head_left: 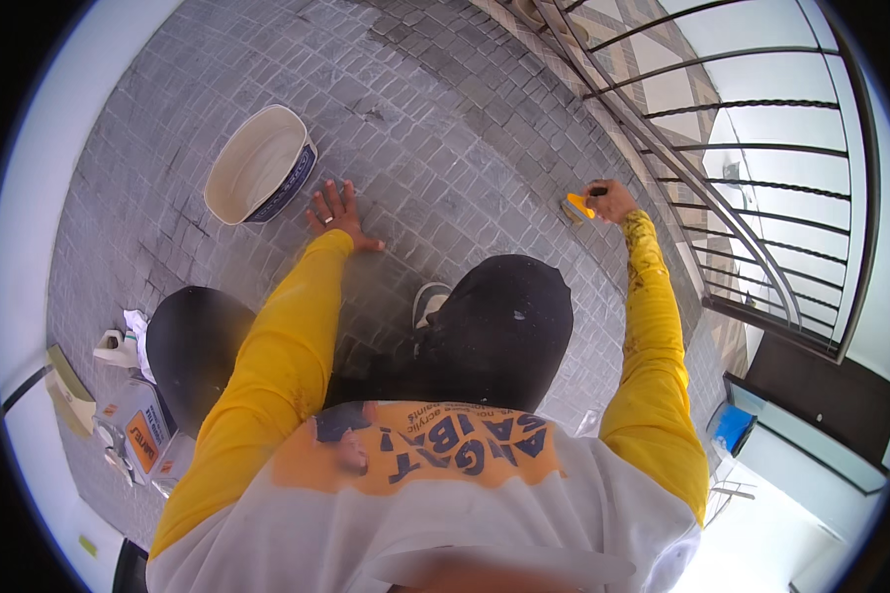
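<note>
My left hand (338,215) is spread flat on the grey block-patterned floor (415,148), a ring on one finger. Just to its left stands a white tub (285,193) with a dark blue printed side, its mouth facing up. Out to the right, my right hand (613,201) is closed around a small yellow-orange brush (580,206). The brush's pale working end points down at the darker, wet-looking floor; whether it touches is too small to tell. Both my arms wear yellow sleeves, the right one stained dark.
Black metal railings (752,188) curve along the right side. Beside my left knee stand a large tin (136,430) with an orange label and a white plastic jug (117,348). A blue object (732,428) lies at the lower right. My shoe (430,304) shows between my knees.
</note>
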Demonstrator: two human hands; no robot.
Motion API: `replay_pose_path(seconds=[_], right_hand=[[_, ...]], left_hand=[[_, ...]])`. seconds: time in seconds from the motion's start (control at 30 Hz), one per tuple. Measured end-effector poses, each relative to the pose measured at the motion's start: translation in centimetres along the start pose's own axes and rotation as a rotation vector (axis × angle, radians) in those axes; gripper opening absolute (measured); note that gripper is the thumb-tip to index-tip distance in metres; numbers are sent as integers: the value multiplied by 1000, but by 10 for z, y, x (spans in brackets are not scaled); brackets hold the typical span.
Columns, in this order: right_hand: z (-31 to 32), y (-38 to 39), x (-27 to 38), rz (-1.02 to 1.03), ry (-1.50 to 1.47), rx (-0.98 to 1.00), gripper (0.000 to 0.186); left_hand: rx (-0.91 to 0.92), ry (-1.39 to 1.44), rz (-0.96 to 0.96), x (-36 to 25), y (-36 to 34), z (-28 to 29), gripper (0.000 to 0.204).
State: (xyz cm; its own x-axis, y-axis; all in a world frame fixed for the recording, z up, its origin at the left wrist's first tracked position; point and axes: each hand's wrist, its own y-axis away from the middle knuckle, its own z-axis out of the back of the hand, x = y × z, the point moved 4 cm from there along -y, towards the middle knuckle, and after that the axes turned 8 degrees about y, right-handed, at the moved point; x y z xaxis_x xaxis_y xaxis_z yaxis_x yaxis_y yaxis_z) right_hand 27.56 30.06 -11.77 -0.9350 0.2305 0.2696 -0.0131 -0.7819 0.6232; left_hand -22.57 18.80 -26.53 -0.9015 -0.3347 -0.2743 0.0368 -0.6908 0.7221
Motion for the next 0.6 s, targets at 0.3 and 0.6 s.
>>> replay_pose_path(seconds=[0.3, 0.6], right_hand=[[-8, -167, 360, 520, 175, -130, 31], [-13, -205, 460, 594, -558, -200, 22]], left_hand=[[26, 62, -2, 3, 0, 0, 149], [30, 102, -13, 6, -1, 4, 148]])
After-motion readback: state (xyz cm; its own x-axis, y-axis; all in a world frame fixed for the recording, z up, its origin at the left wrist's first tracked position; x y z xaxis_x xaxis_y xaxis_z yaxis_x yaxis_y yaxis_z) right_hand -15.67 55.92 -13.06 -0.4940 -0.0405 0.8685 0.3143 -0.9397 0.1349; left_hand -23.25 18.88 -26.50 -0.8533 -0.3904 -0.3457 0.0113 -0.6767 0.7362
